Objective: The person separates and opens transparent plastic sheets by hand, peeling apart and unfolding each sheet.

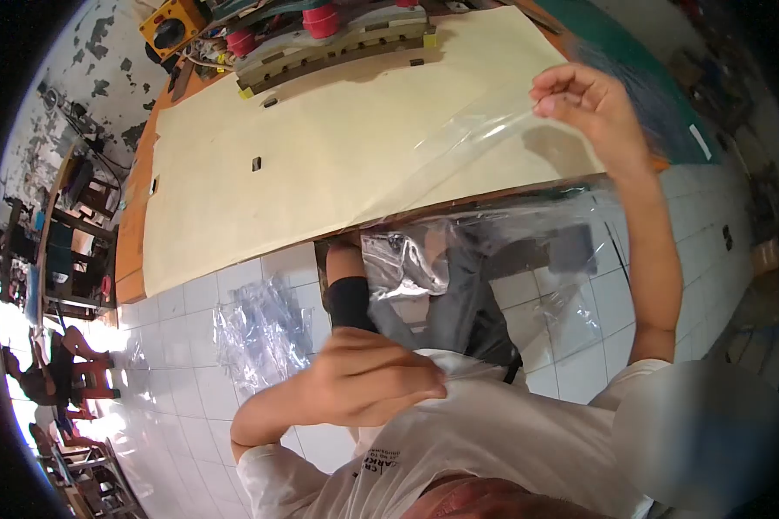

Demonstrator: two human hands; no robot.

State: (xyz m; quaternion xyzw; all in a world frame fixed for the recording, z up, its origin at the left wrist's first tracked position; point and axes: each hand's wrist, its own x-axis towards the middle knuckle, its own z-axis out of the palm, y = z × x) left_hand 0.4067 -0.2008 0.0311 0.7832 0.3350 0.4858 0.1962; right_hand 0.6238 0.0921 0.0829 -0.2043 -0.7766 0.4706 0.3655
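Observation:
A clear plastic sheet [480,138] stretches over the front right part of the cream-covered table [320,164]. Its upper right end is pinched between the thumb and fingers of my right hand [576,99], raised above the table. My left hand [376,378] is closed in front of my shirt, fingers pressed together; what it may hold is hidden. More clear plastic [405,264] hangs over my lap, below the table's front edge.
A long machine bar [337,56] spans the table's back. Small dark pieces [256,163] lie on the cream surface. A yellow box [171,30] stands back left. Crumpled plastic [264,333] lies on the tiled floor. Another person [56,368] sits far left.

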